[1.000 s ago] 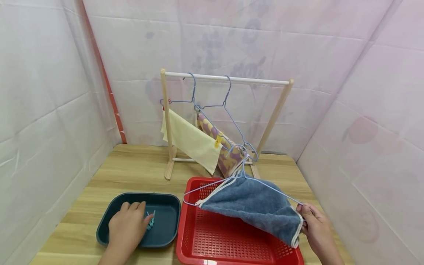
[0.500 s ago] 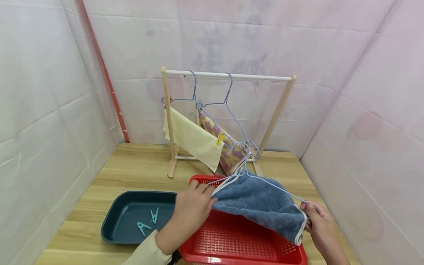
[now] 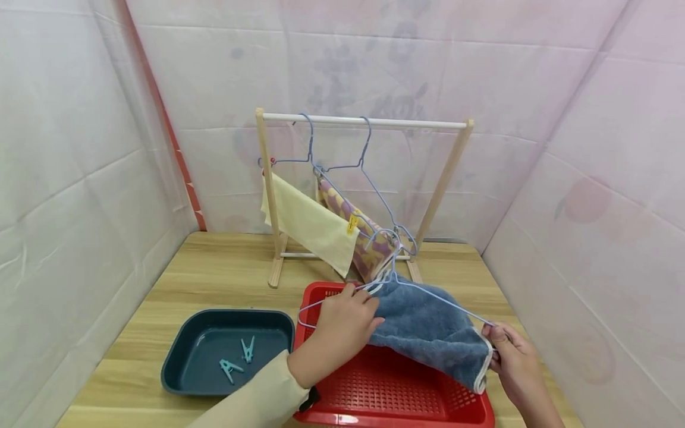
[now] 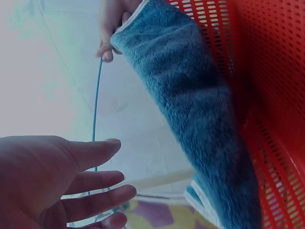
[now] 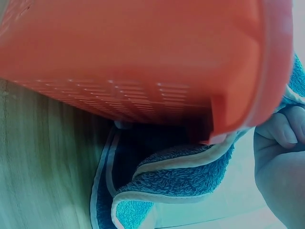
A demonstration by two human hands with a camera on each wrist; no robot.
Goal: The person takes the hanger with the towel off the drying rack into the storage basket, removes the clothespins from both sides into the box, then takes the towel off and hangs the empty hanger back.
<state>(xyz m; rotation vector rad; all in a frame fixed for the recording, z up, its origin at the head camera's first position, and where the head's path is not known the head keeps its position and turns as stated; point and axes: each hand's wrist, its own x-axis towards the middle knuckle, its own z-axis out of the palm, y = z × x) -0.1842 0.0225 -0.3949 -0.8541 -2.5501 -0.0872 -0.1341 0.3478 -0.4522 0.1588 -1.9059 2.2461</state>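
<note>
A blue towel (image 3: pixel 423 321) with white edging hangs over a light-blue wire clothes hanger (image 3: pixel 446 302), slanting above a red basket (image 3: pixel 385 389). At the hanger's right end my right hand (image 3: pixel 514 356) pinches the wire together with the towel's corner. My left hand (image 3: pixel 346 321) is over the hanger's left arm, at the towel's left edge. In the left wrist view the left hand's fingers (image 4: pixel 102 195) are nearly straight and hold nothing visible; whether they touch the cloth is unclear. Basket and towel hide part of the right hand (image 5: pixel 281 143) in the right wrist view.
A dark teal tray (image 3: pixel 179 356) with two turquoise clothespins (image 3: pixel 248 349) stands left of the basket. Behind, a wooden drying rack (image 3: pixel 445 184) carries hangers with a pale yellow cloth (image 3: pixel 310 229) and a purple-and-yellow cloth (image 3: pixel 369 258). White sheets enclose the wooden table (image 3: pixel 139 321).
My left hand has left the tray and moved right across the basket to the towel's left side. The right hand keeps its grip on the hanger's right end, nearly still.
</note>
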